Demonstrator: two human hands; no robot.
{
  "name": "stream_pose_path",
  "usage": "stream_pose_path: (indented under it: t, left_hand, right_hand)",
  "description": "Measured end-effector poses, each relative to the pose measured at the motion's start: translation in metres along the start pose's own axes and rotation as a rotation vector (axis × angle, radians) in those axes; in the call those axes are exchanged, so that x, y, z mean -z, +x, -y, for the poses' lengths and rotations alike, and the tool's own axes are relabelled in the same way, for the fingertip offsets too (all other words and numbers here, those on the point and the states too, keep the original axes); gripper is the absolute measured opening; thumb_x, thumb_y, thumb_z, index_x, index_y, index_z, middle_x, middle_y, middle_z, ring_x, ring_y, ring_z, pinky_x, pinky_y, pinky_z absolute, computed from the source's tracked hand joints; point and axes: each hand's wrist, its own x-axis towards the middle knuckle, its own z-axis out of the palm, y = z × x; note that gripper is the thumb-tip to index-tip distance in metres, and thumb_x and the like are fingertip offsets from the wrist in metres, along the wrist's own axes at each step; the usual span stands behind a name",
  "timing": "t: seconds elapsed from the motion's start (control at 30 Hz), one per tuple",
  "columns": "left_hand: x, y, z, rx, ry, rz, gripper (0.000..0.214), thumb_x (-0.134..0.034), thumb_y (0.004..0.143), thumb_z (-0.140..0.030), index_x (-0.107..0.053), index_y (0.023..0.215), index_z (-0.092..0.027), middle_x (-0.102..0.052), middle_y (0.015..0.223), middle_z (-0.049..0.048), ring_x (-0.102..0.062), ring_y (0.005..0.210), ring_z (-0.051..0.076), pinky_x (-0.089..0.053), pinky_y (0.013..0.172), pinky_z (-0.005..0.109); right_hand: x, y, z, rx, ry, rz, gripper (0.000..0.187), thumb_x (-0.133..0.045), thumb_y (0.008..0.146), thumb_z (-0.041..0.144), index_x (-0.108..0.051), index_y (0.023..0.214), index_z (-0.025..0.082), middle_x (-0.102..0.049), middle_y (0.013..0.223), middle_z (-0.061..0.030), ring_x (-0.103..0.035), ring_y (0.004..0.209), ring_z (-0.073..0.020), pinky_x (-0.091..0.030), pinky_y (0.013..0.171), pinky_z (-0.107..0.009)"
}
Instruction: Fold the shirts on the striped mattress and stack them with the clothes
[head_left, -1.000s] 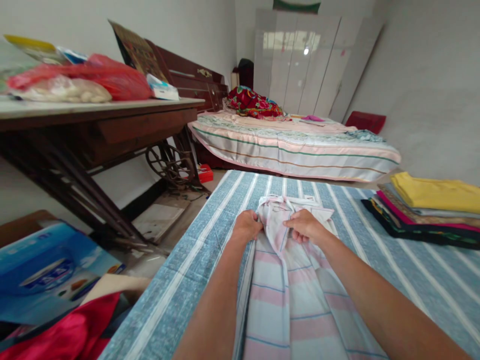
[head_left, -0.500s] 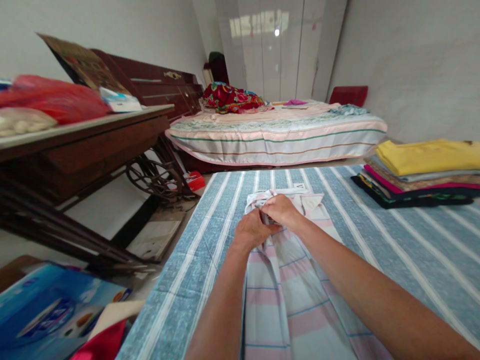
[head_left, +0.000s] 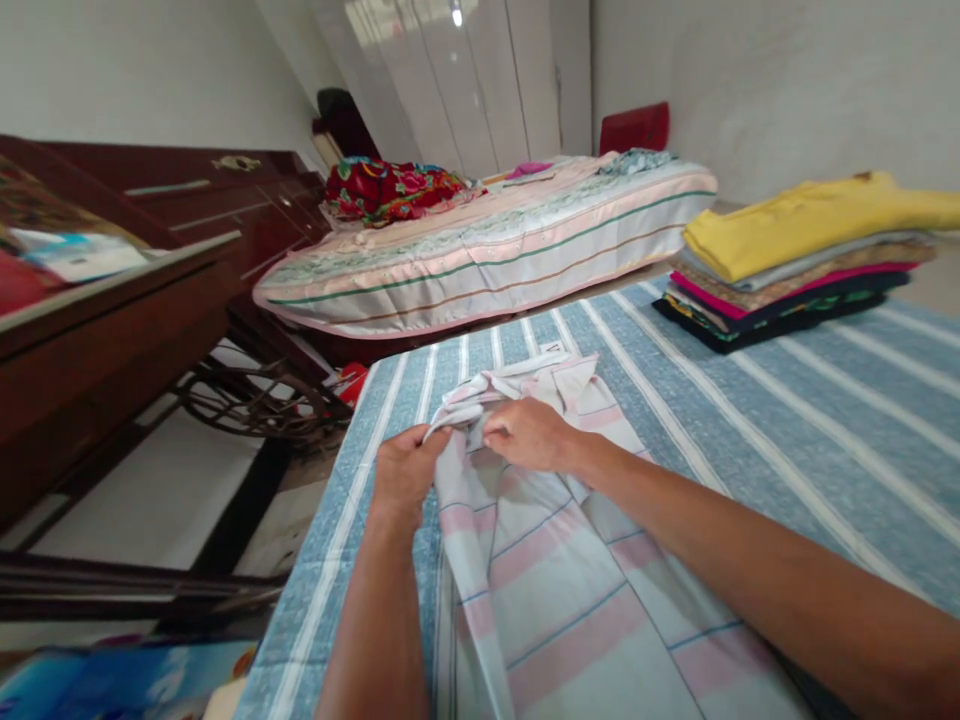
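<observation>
The garment (head_left: pixel 555 570) at six o'clock is being pinched by the left hand (head_left: pixel 405 475) and overlapped by the right hand (head_left: pixel 529 435), grip unclear; at two, space is being taken by clothes (head_left: pixel 802 260).

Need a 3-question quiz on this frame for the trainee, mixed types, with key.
1. Multiple choice: What colour is the top piece of the folded stack?
a) black
b) yellow
c) white

2. True or false: The left hand grips the pink-and-white striped garment.

3. Fill the gap: In the head view, the folded stack lies to the ____ of the pink-and-white striped garment.

Key: 1. b, yellow. 2. True; its thumb and fingers close on the cloth. 3. right.
</observation>
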Motion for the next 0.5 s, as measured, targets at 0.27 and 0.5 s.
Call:
stream_pose_path:
  t: [0.27,0.5]
  left_hand:
    - [0.001,0.003,-0.01,-0.082,0.147,-0.207,0.019,-0.061,0.059,-0.036,-0.064,0.063,-0.018,-0.042,0.045,-0.0071,-0.037,0.044,0.009,-0.029,0.04,0.02]
    - [0.003,0.011,0.002,-0.094,0.119,-0.229,0.024,-0.063,0.061,-0.036,-0.065,0.072,-0.015,-0.042,0.049,-0.0075,-0.039,0.046,0.009,-0.031,0.043,0.02]
  right_hand:
    - [-0.02,-0.011,-0.005,0.35,-0.305,0.115,0.032,-0.05,0.087,0.039,-0.059,0.102,0.012,-0.059,0.108,-0.0129,-0.05,0.101,-0.0264,-0.036,0.084,-0.042]
    - [-0.03,-0.006,0.0,0.305,-0.386,0.168,0.045,-0.044,0.089,0.049,-0.057,0.106,0.011,-0.056,0.118,-0.0153,-0.046,0.107,-0.0288,-0.034,0.087,-0.043]
